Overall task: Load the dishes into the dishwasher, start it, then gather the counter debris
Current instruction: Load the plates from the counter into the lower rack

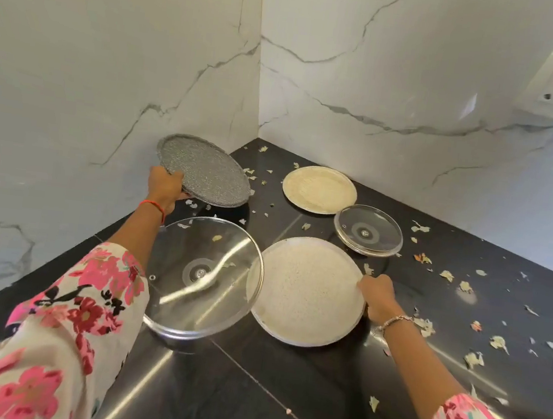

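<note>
No legible txt anywhere.

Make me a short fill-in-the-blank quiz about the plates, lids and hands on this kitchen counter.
1. The left hand has its grip on the ___ speckled plate.
2. The right hand has its grip on the ___ plate nearest the person.
3. The large lid and the small lid are both clear ___.
4. Debris lies scattered on the ___ counter.
Missing words: grey, white, glass, black.
</note>
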